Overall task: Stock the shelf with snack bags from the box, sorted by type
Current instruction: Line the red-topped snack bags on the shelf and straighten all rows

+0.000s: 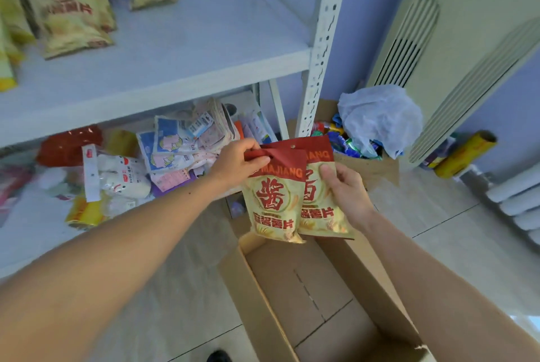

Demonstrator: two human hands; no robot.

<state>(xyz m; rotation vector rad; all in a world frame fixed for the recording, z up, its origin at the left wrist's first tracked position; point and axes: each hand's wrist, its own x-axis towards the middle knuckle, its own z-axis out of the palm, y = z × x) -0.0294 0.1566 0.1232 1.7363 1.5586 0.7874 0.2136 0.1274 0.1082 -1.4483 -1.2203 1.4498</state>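
1. Above the open brown cardboard box (321, 297), our left hand (233, 163) pinches the red top edge of one cream-and-red foil snack bag (274, 204), thumb and fingers pressed on it.
2. Our right hand (347, 189) holds a second matching snack bag (318, 186) just behind, thumb pressed on its face.
3. We judge the pinched top could slip, since the bag hangs from a thin fold.
4. Readable print: "MAJIANG" on the red band, large red Chinese characters below.
5. Matching bags (67, 8) already stand on the white metal shelf (181, 49); misplacing ours would break the sorting.
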